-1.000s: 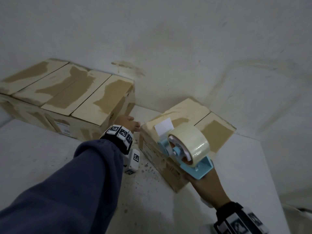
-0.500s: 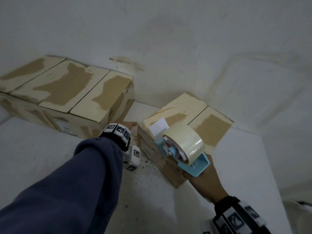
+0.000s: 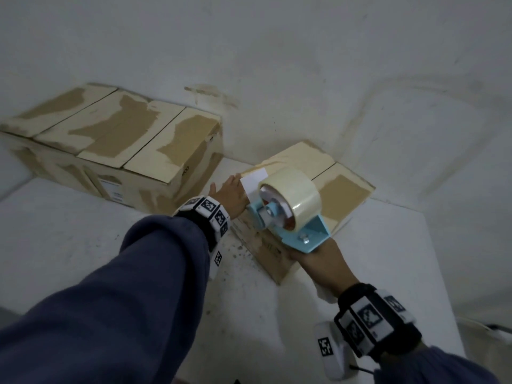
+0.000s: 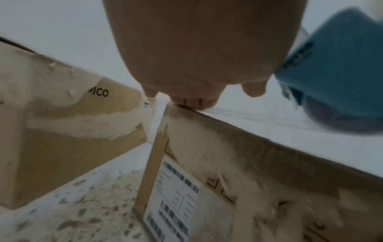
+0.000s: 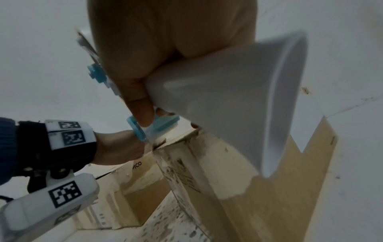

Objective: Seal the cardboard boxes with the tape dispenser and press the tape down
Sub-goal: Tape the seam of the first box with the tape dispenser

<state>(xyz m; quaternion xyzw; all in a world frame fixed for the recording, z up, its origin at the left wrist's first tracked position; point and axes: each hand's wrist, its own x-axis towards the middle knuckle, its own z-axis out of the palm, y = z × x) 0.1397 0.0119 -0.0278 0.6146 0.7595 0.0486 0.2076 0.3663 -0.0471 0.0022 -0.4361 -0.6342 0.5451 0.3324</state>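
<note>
Tape dispenser (image 3: 288, 209) handle toward person, nose on small box (image 3: 340, 189).

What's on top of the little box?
On the little box rest the left hand and the tape dispenser, gripped by the right hand. They cover part of the top.

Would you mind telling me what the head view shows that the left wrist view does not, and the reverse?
Only the head view shows the tape roll on the blue tape dispenser, the right hand gripping its handle, and the small box's top seam. Only the left wrist view shows the barcode label on that box's side and the "PICO" print on the large box. Both show the left hand resting on the small box's top edge, both boxes and the speckled white table.
</note>
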